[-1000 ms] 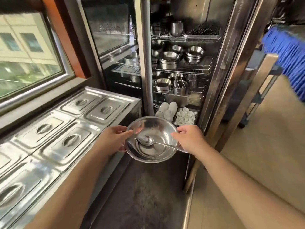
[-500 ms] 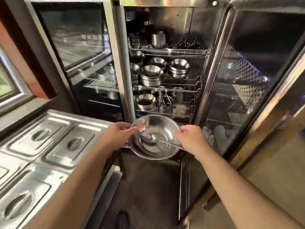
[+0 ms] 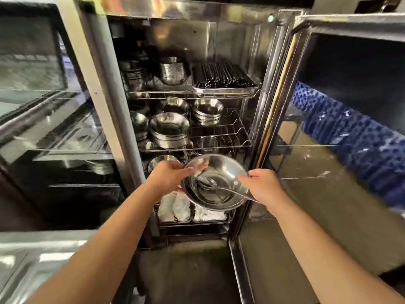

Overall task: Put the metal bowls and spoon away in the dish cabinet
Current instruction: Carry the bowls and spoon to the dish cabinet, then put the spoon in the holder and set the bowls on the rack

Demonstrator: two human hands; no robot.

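A shiny metal bowl hangs in front of the open dish cabinet, tilted toward me. My left hand grips its left rim and my right hand grips its right rim. A metal spoon lies inside the bowl, its handle running under my right thumb. Whether more bowls are nested beneath it is hidden. The bowl is level with the cabinet's third wire shelf.
Wire shelves hold stacked metal bowls, more bowls, cups and a tray of dark chopsticks. White items fill the bottom basket. The glass door stands open at right. A closed glass door and steel counter lids lie left.
I have stepped closer to the cabinet, which now fills the view. The bowl with the spoon has moved forward toward the shelves, still held by both hands.
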